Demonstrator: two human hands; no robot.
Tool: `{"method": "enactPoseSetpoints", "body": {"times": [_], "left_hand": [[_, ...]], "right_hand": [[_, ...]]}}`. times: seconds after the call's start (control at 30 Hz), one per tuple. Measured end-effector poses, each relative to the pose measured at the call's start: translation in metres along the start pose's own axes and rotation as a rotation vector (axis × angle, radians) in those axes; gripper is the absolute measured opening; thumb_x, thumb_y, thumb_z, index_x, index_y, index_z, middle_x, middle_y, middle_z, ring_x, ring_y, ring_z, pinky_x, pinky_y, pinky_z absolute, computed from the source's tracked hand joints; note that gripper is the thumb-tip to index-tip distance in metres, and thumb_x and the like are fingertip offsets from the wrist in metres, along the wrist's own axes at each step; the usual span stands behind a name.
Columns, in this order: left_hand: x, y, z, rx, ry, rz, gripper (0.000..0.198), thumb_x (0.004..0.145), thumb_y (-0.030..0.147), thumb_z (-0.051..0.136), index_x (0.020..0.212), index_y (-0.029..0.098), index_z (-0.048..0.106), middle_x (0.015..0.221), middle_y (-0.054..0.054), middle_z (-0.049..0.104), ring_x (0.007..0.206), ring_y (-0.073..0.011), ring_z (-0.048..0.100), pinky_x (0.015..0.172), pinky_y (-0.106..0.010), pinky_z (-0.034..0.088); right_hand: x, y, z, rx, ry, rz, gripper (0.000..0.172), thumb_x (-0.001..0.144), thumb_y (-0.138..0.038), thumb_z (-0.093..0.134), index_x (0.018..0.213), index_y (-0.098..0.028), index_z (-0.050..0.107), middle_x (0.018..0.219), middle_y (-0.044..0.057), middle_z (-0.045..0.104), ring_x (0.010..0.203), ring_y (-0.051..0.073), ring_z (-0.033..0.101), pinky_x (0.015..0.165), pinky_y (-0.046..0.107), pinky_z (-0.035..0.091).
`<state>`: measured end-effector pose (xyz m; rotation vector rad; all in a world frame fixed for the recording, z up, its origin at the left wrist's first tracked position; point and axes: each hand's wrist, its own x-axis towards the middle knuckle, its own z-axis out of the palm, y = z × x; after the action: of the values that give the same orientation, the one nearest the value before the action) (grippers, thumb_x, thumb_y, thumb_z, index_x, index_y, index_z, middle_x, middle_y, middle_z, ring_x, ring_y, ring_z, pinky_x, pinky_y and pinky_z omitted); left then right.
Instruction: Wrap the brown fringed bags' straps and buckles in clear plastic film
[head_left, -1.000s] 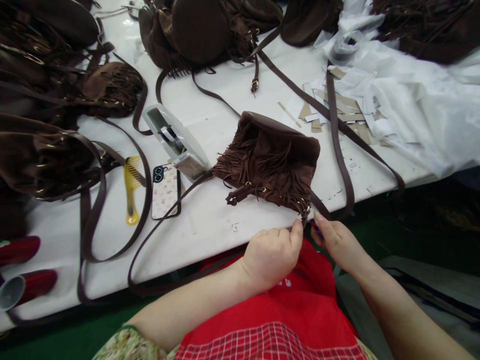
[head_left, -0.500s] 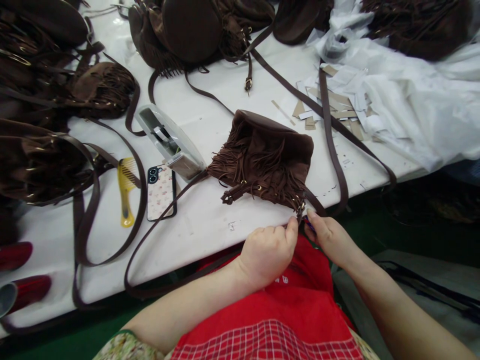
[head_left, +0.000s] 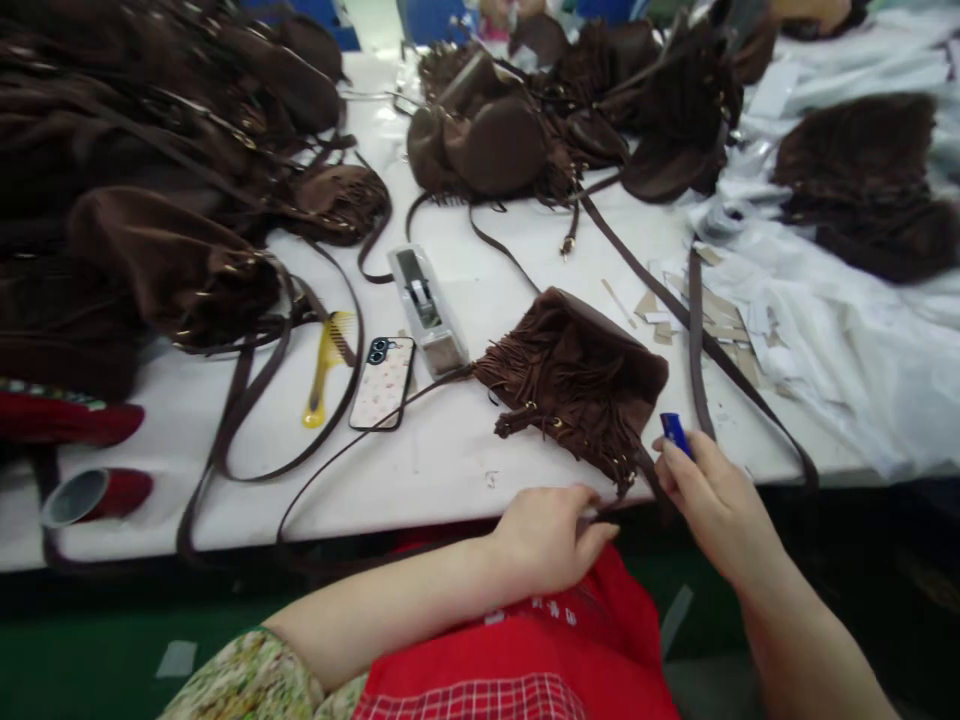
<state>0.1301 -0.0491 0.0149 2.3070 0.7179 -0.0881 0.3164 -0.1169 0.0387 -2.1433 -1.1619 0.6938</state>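
A dark brown fringed suede bag (head_left: 577,370) lies on its side near the table's front edge, its eyelets and drawstring toward me. Just below it, at the edge, is my left hand (head_left: 551,540), thumb and forefinger apart. A small pale bit shows between them; its other fingers are hidden from view. To the right of the bag my right hand (head_left: 709,495) is closed around a small blue lighter (head_left: 675,433), whose blue end sticks up past the fingers. The bag's thin strap (head_left: 352,445) loops left across the table and over the edge.
Left of the bag lie a patterned phone (head_left: 382,385), a yellow comb (head_left: 324,375) and a clear plastic case (head_left: 426,310). A red thread cone (head_left: 120,495) lies at left. Brown bags (head_left: 495,140) heap behind; card scraps (head_left: 724,330) and white wrapping (head_left: 840,370) are at right.
My right hand has moved away from the bag's buckle, up and right, with the lighter now showing. My left thumb and forefinger have come apart. The camera's view has tilted up and shifted left.
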Motion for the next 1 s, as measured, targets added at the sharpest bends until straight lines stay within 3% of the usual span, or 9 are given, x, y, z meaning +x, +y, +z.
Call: {"method": "enactPoseSetpoints", "body": {"times": [0.13,0.23,0.37,0.43,0.5,0.63,0.77,0.87,1.0], "left_hand": [[-0.007,-0.006,-0.009,-0.113,-0.044,-0.069,0.044,0.088,0.051,0.043,0.112,0.020,0.062,0.094,-0.009,0.072,0.086,-0.0268,0.068,0.073,-0.035,0.054],[-0.015,-0.013,-0.013,-0.099,-0.090,-0.090,0.045,0.083,0.053,0.047,0.104,0.018,0.066,0.090,-0.011,0.072,0.081,-0.0303,0.069,0.068,-0.037,0.054],[-0.022,-0.023,-0.009,-0.080,-0.130,-0.006,0.044,0.089,0.051,0.041,0.092,0.018,0.070,0.085,-0.012,0.072,0.080,-0.0287,0.069,0.067,-0.035,0.053],[-0.022,-0.028,-0.007,-0.076,-0.124,0.014,0.045,0.092,0.048,0.037,0.089,0.018,0.070,0.085,-0.012,0.072,0.080,-0.0279,0.069,0.068,-0.035,0.052],[-0.020,-0.030,-0.004,-0.074,-0.116,0.017,0.045,0.093,0.046,0.035,0.091,0.017,0.070,0.087,-0.012,0.072,0.081,-0.0281,0.068,0.069,-0.036,0.052],[-0.016,-0.031,-0.003,-0.109,-0.117,0.018,0.046,0.094,0.044,0.033,0.096,0.016,0.070,0.090,-0.012,0.072,0.084,-0.0281,0.068,0.069,-0.035,0.051],[-0.013,-0.027,-0.006,-0.249,-0.135,-0.003,0.045,0.094,0.046,0.034,0.090,0.021,0.070,0.085,-0.007,0.072,0.079,-0.0234,0.066,0.065,-0.030,0.047],[-0.010,-0.024,-0.008,-0.391,-0.165,-0.016,0.042,0.094,0.044,0.036,0.078,0.021,0.068,0.071,0.000,0.069,0.068,-0.0151,0.063,0.063,-0.023,0.045],[-0.011,-0.021,-0.012,-0.411,-0.187,0.022,0.049,0.097,0.041,0.029,0.070,0.019,0.063,0.064,0.001,0.065,0.061,-0.0110,0.059,0.066,-0.020,0.044]], "right_hand": [[0.079,-0.079,0.021,-0.271,-0.096,-0.295,0.029,0.092,-0.040,0.038,0.076,-0.021,0.053,0.063,0.002,0.062,0.058,0.017,0.056,0.058,0.028,0.038],[0.136,-0.134,0.052,-0.361,-0.145,-0.365,0.030,0.092,-0.036,0.037,0.086,-0.018,0.061,0.070,0.007,0.067,0.063,0.020,0.060,0.062,0.030,0.041],[0.160,-0.160,0.058,-0.378,-0.068,-0.486,0.041,0.086,-0.041,0.050,0.115,-0.014,0.060,0.099,0.013,0.071,0.086,0.025,0.065,0.079,0.036,0.047],[0.145,-0.149,0.044,-0.368,-0.035,-0.527,0.041,0.084,-0.044,0.053,0.113,-0.017,0.063,0.101,0.012,0.071,0.091,0.027,0.065,0.084,0.041,0.048],[0.115,-0.123,0.028,-0.283,-0.108,-0.479,0.037,0.086,-0.048,0.050,0.103,-0.020,0.068,0.096,0.009,0.072,0.089,0.026,0.066,0.083,0.041,0.049],[0.046,-0.040,0.013,-0.001,-0.059,-0.086,0.044,0.079,-0.060,0.056,0.084,-0.019,0.070,0.078,0.009,0.072,0.069,0.023,0.067,0.064,0.034,0.055],[-0.005,0.026,0.023,0.139,-0.090,0.248,0.046,0.075,-0.062,0.060,0.070,-0.017,0.068,0.062,0.007,0.067,0.053,0.018,0.060,0.047,0.028,0.049],[-0.024,0.036,0.036,0.316,-0.173,0.432,0.051,0.078,-0.065,0.054,0.070,-0.016,0.065,0.054,0.004,0.061,0.041,0.014,0.052,0.036,0.024,0.037],[-0.027,0.023,0.048,0.750,-0.235,0.541,0.047,0.077,-0.064,0.058,0.076,-0.017,0.060,0.048,-0.004,0.050,0.034,0.007,0.038,0.033,0.019,0.026]]}}
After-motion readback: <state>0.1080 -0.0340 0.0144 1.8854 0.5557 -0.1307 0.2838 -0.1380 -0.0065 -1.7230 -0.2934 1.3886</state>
